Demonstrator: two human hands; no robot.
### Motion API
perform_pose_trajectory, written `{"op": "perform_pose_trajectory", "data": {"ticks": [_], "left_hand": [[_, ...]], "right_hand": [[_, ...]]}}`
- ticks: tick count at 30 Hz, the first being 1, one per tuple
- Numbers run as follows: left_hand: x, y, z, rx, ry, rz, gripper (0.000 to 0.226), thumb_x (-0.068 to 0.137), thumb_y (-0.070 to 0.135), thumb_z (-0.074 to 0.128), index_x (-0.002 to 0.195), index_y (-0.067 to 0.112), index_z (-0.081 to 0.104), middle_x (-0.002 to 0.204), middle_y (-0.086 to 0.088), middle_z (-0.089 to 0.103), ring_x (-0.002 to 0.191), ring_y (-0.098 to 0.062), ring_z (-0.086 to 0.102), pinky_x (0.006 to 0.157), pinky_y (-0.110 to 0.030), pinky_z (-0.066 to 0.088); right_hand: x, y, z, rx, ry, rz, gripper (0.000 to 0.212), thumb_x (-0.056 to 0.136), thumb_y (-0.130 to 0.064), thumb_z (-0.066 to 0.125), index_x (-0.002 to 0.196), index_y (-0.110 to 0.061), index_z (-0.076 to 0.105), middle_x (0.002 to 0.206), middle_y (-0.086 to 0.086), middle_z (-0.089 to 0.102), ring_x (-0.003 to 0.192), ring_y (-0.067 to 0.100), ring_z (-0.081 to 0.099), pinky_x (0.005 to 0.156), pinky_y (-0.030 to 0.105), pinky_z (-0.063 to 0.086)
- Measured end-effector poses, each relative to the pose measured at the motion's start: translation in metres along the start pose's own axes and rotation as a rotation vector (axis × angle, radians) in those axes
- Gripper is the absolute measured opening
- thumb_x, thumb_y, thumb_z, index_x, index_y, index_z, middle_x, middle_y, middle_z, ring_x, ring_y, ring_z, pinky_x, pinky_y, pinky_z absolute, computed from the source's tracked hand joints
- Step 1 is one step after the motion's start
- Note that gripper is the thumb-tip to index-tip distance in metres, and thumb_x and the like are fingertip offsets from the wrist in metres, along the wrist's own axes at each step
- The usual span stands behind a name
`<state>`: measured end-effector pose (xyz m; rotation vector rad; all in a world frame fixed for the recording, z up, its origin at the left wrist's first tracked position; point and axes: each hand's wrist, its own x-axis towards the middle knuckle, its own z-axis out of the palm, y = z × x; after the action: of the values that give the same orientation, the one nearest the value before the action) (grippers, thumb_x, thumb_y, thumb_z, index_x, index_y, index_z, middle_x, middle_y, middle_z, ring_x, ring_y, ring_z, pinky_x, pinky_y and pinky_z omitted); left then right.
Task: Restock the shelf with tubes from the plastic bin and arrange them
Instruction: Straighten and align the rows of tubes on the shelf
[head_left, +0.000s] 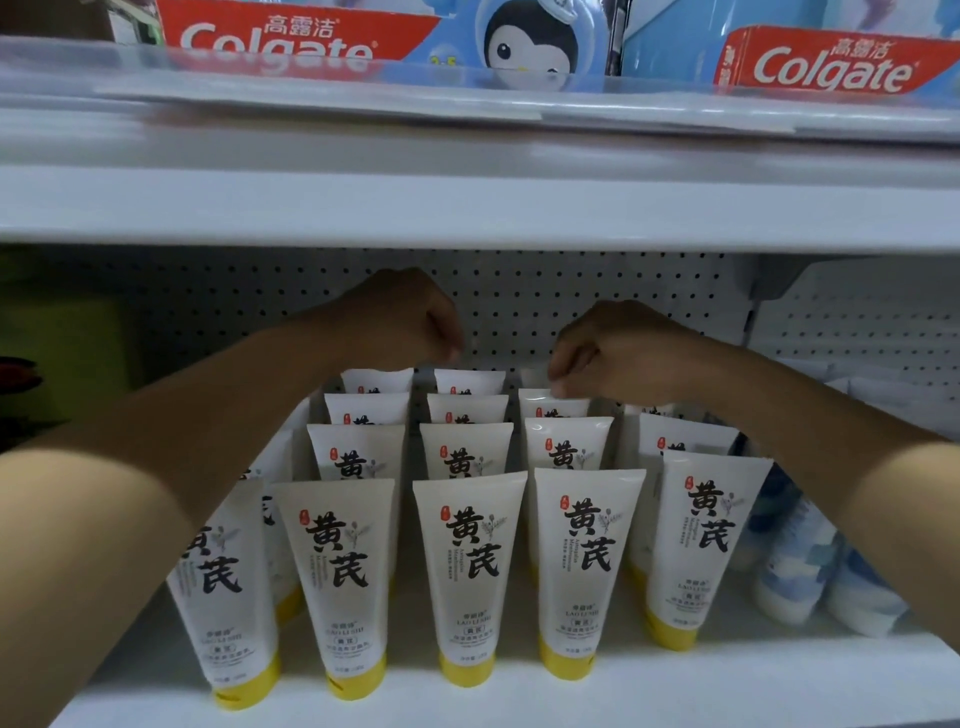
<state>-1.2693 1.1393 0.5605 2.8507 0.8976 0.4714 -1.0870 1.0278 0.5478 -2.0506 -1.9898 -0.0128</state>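
Shelf: white shelf board (493, 691) with a pegboard back panel (519, 291); all places below are given relative to this board.
Tubes: white tubes (467, 577) with yellow caps stand cap-down on the board in several columns running front to back, printed with large dark characters.
Front row: five tubes along the board's front edge; the leftmost (223, 613) leans and is partly hidden behind the left forearm.
Left hand: left hand (400, 317) reaches to the rear of the board, above the back tube of a middle column (376, 381); fingers curled downward (whether they hold anything cannot be told).
Right hand: right hand (613, 353) is at the rear of the board, fingertips pinching the top edge of a back-row tube (550, 402) in the column right of centre.
Other stock on board: blue-and-white packs (810, 571) at the right end, just beside the tubes.
Shelf above: red Colgate boxes (821, 65) and a penguin-printed pack (535, 41) (partly blurred).
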Motion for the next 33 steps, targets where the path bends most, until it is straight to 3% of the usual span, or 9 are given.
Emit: {"op": "perform_pose_trajectory", "data": {"ticks": [4,7,9,13,19,22,26,33], "left_hand": [[0.007,-0.003,0.005,0.022,-0.025,-0.020,0.021,0.084,0.019,0.067,0.104,0.016,0.071,0.093,0.009,0.062,0.071,0.003,0.048,0.062,0.000,0.029],[0.012,-0.003,0.012,0.051,-0.088,-0.045,0.026,0.080,0.023,0.071,0.104,0.013,0.070,0.098,0.004,0.066,0.080,-0.005,0.054,0.071,-0.013,0.040],[0.016,-0.002,0.016,0.076,-0.131,-0.070,0.029,0.079,0.023,0.072,0.105,0.010,0.068,0.107,-0.003,0.067,0.091,-0.014,0.059,0.081,-0.022,0.045],[0.019,-0.001,0.021,0.118,-0.159,-0.077,0.027,0.082,0.022,0.069,0.105,0.008,0.068,0.111,-0.005,0.066,0.100,-0.020,0.061,0.088,-0.026,0.047],[0.021,-0.004,0.023,0.132,-0.135,-0.088,0.026,0.081,0.023,0.070,0.102,0.007,0.068,0.107,-0.007,0.067,0.097,-0.021,0.061,0.085,-0.026,0.045],[0.022,-0.004,0.023,0.139,-0.129,-0.087,0.027,0.081,0.023,0.070,0.103,0.007,0.068,0.107,-0.008,0.066,0.098,-0.020,0.060,0.085,-0.026,0.045],[0.023,-0.004,0.024,0.130,-0.127,-0.089,0.027,0.081,0.022,0.070,0.103,0.006,0.068,0.109,-0.008,0.066,0.099,-0.020,0.060,0.082,-0.022,0.043],[0.021,-0.003,0.024,0.139,-0.121,-0.094,0.030,0.081,0.022,0.070,0.107,0.006,0.066,0.113,-0.007,0.065,0.103,-0.021,0.060,0.090,-0.027,0.045]], "right_hand": [[0.006,0.006,-0.011,-0.023,0.164,0.061,0.020,0.090,-0.008,0.053,0.099,-0.011,0.070,0.108,0.000,0.068,0.092,0.014,0.060,0.068,0.013,0.038],[0.012,0.012,-0.010,-0.066,0.099,0.076,0.023,0.090,-0.007,0.055,0.107,-0.012,0.069,0.118,0.000,0.065,0.096,0.013,0.058,0.066,0.008,0.036],[0.014,0.012,-0.008,-0.058,0.033,0.081,0.023,0.089,-0.011,0.060,0.110,-0.013,0.068,0.118,-0.001,0.064,0.090,0.007,0.051,0.062,0.007,0.036],[0.021,0.011,-0.003,-0.038,-0.036,0.089,0.025,0.086,-0.016,0.065,0.110,-0.014,0.069,0.111,-0.003,0.064,0.097,0.009,0.054,0.076,0.012,0.038],[0.029,0.008,0.008,-0.095,-0.067,0.064,0.017,0.087,-0.013,0.062,0.097,-0.002,0.070,0.087,0.003,0.067,0.069,0.010,0.053,0.046,0.000,0.032],[0.030,0.006,0.009,-0.099,-0.051,0.055,0.016,0.086,-0.011,0.063,0.089,0.002,0.069,0.068,0.000,0.055,0.057,0.006,0.046,0.042,-0.002,0.031],[0.032,0.008,0.012,-0.087,-0.037,0.054,0.016,0.086,-0.012,0.063,0.091,0.001,0.070,0.071,-0.004,0.054,0.065,0.008,0.048,0.049,0.003,0.034],[0.031,0.014,0.014,-0.042,-0.034,0.056,0.016,0.087,-0.014,0.064,0.096,-0.002,0.070,0.096,0.009,0.068,0.081,0.013,0.056,0.060,0.012,0.038]]}}
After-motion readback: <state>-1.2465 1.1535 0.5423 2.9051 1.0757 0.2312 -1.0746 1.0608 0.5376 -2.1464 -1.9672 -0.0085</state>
